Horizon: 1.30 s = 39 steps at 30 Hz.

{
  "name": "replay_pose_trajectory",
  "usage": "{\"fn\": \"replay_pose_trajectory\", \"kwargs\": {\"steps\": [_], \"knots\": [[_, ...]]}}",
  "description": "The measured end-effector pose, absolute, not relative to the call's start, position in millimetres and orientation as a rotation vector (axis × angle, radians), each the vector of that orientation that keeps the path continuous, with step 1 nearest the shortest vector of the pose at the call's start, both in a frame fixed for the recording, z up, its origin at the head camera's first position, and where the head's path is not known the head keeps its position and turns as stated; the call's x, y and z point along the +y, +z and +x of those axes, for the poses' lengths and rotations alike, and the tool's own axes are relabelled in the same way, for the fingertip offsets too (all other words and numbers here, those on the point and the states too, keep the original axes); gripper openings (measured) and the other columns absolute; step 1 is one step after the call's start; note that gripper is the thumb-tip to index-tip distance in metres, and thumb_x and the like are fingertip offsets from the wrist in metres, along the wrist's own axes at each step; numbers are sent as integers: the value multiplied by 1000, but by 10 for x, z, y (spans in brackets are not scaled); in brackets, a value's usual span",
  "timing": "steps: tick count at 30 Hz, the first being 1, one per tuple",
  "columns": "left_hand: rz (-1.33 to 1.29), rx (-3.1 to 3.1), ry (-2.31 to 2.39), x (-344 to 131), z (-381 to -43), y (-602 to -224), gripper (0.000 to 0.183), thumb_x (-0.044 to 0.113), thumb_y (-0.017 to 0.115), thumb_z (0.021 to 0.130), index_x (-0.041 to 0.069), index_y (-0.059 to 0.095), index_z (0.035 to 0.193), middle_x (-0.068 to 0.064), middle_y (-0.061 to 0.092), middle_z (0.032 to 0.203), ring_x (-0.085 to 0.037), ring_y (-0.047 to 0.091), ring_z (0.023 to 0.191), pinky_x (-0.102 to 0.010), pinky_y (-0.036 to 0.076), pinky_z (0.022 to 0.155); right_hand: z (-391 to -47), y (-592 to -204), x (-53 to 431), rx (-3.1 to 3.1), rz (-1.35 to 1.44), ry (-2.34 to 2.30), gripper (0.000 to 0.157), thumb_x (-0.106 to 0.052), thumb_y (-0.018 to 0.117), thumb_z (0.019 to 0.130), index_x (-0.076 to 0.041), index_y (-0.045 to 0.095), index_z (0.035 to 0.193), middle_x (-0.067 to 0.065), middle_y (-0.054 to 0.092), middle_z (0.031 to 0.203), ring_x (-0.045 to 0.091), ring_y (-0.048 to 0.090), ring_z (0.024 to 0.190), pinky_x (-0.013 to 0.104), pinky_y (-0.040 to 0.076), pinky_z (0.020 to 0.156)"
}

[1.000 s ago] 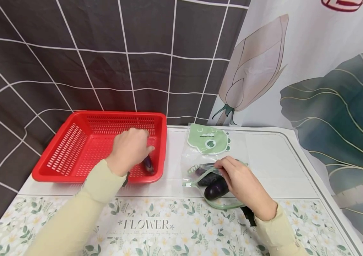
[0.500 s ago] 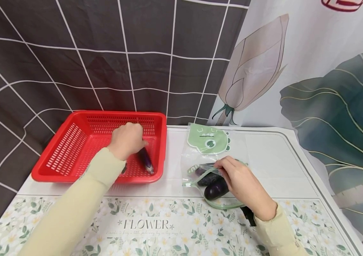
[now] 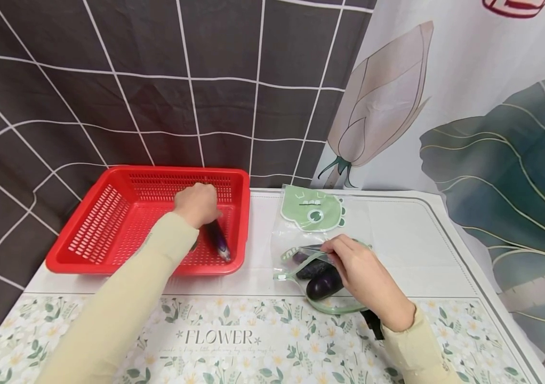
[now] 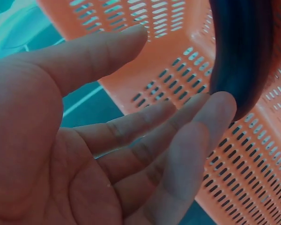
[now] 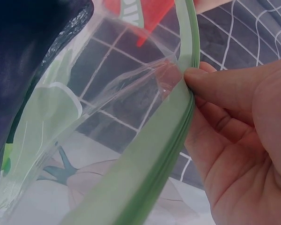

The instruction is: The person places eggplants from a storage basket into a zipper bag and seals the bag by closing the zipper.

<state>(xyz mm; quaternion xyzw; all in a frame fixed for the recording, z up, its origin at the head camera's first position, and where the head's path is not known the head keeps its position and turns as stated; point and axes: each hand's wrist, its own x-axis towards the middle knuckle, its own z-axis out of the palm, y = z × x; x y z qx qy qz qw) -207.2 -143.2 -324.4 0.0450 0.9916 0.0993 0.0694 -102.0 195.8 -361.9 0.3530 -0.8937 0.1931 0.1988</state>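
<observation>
In the head view my left hand (image 3: 197,205) reaches down into the red basket (image 3: 133,268), over a dark purple eggplant (image 3: 217,242) lying along its right side. The left wrist view shows that hand's thumb apart from its loosely bent fingers, with a fingertip right at the end of the eggplant (image 4: 241,51). My right hand (image 3: 366,274) pinches the green zip edge (image 5: 189,91) of a clear zip bag (image 3: 315,210) between thumb and fingers. Inside the bag's mouth lie a purple eggplant (image 3: 324,284) and a dark bumpy vegetable (image 3: 312,269).
The bag lies on a white table (image 3: 411,240), right of the basket. A floral mat printed FLOWER (image 3: 219,337) covers the table's front. Behind stand a dark gridded cloth (image 3: 157,101) and a white printed curtain (image 3: 397,154).
My left hand has moved slightly back and left inside the basket, uncovering more of the eggplant, then hardly moved in the last half second. My right hand and the bag have stayed still.
</observation>
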Motion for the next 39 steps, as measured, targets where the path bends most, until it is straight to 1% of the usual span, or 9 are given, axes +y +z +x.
{"fn": "replay_pose_trajectory", "kwargs": {"steps": [6,8,12,14,16,21,28,34,39], "knots": [[78,2970,305,-1448,-2155,-3320,31,26,76,82,0,71,98,-18,69,88,-37,67,81,-54,56,73,-1021,-3625,1954,-2494,989,540,25,12,71,83,-4,65,101,3,66,98,18,67,86,35,57,73],[53,2966,301,-1455,-2174,-3349,39,28,76,82,-2,67,105,-21,69,95,-40,67,87,-55,55,77,-1021,-3627,1953,-2496,990,542,24,11,71,83,-4,65,101,4,66,98,19,67,86,35,57,73],[20,2954,275,-1477,-2194,-3395,63,32,75,83,-6,55,129,-28,65,114,-45,65,100,-58,52,86,-1017,-3627,1959,-2502,989,545,24,12,70,84,-4,65,101,4,67,98,19,67,86,35,57,74],[20,2946,268,-1494,-2199,-3409,66,33,74,85,-6,53,133,-29,64,116,-44,65,101,-58,52,87,-1015,-3626,1960,-2504,986,544,24,12,70,84,-4,65,101,3,67,98,19,66,86,35,57,74],[28,2938,263,-1514,-2205,-3428,58,33,73,86,-6,59,128,-27,66,112,-43,66,98,-57,53,85,-1014,-3623,1959,-2507,984,544,24,12,70,84,-4,65,101,3,67,98,19,66,87,35,57,74],[43,2918,280,-1562,-2231,-3474,36,32,72,87,-1,71,101,-19,69,91,-35,66,85,-54,55,79,-1016,-3621,1957,-2512,982,543,24,11,71,84,-4,65,102,3,67,98,19,66,87,35,57,74],[27,2875,277,-1581,-2288,-3505,33,28,73,86,0,74,103,-20,70,99,-33,64,86,-53,55,80,-1021,-3626,1956,-2510,982,545,23,11,70,85,-4,65,101,3,67,98,18,66,86,35,57,74],[39,2818,376,-1565,-2269,-3478,27,24,74,85,1,75,100,-15,70,88,-31,64,81,-49,54,77,-1022,-3632,1954,-2497,979,541,23,10,71,84,-4,65,101,3,66,97,18,67,86,35,57,73],[58,2795,410,-1561,-2281,-3482,28,23,76,84,0,74,101,-16,70,89,-30,63,80,-44,53,75,-1024,-3631,1954,-2499,980,543,24,11,72,83,-4,65,101,3,66,97,18,66,86,35,57,73]]}}
